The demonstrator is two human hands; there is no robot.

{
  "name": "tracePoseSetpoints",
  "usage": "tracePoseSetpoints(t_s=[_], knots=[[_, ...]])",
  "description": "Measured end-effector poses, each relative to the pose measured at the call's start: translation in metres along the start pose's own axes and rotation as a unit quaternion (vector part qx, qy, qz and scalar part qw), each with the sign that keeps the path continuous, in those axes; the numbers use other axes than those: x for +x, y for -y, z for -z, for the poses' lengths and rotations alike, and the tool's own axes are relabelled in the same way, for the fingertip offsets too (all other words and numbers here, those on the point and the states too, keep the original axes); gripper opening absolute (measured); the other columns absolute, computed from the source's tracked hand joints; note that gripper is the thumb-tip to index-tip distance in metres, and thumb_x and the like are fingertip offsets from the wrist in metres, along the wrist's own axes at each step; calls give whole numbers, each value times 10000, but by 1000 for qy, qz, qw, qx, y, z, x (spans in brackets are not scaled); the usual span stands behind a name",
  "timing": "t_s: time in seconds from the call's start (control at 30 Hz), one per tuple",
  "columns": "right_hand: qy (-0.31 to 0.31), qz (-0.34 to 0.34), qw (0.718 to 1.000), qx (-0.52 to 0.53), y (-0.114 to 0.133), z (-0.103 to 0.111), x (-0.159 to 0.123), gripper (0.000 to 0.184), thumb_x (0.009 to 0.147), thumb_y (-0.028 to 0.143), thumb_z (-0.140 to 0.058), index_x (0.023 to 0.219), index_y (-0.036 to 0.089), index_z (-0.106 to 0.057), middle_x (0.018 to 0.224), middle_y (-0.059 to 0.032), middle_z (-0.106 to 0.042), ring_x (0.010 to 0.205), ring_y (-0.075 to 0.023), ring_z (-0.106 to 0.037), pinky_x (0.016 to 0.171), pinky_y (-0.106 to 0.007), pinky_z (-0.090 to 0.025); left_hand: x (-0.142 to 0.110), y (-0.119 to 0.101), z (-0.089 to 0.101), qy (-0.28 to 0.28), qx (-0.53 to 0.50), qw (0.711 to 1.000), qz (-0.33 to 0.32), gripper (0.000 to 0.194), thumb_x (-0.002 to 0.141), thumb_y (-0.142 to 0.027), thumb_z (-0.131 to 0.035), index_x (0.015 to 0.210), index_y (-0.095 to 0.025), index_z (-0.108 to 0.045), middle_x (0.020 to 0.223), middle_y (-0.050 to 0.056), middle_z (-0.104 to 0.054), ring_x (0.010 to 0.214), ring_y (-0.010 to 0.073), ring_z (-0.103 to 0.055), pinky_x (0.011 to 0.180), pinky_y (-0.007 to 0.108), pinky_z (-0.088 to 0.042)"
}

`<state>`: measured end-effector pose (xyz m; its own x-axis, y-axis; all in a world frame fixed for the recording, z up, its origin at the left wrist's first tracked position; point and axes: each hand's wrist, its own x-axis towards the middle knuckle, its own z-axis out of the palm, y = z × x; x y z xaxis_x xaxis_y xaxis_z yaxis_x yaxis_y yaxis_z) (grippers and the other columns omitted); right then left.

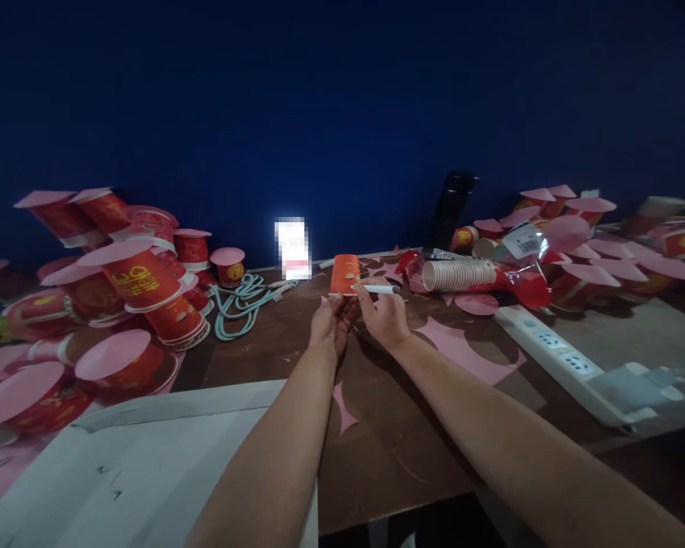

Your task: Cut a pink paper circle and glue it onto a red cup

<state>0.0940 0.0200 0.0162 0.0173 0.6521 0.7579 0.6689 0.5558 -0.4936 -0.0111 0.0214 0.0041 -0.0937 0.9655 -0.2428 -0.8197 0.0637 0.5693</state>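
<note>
Over the middle of the brown table, my left hand (329, 323) grips a red paper cup (345, 272) by its rim, which faces down. My right hand (385, 312) is closed around a white pen-like stick (380, 289), and its fingers touch the cup's right side. The stick's tip is hidden near the cup. Curved scraps of pink paper (462, 352) lie to the right of my hands, and a smaller pink scrap (344, 411) lies between my forearms.
Red cups with pink paper discs (142, 278) are heaped at left; more cups (594, 251) stand at right. A sleeve of stacked cups (462, 275), a power strip (565, 365), a black bottle (455, 205), a coiled cable (234, 308), a lit screen (293, 247) and a white sheet (165, 464) surround my arms.
</note>
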Motion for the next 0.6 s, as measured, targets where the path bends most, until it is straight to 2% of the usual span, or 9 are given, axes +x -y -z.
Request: tracePoseSetpoints(t_s=[0.6], knots=[[0,-6,1000,0,-1,0,2,217,897,362,-461,904,186,-588,862,-86,-687,855,-208,-645,762,-297,-488,-1,0,0,-1,4,1000,-1,42,775,-80,-564,777,-98,-601,676,63,-654,597,116,-629,621,219,-523]])
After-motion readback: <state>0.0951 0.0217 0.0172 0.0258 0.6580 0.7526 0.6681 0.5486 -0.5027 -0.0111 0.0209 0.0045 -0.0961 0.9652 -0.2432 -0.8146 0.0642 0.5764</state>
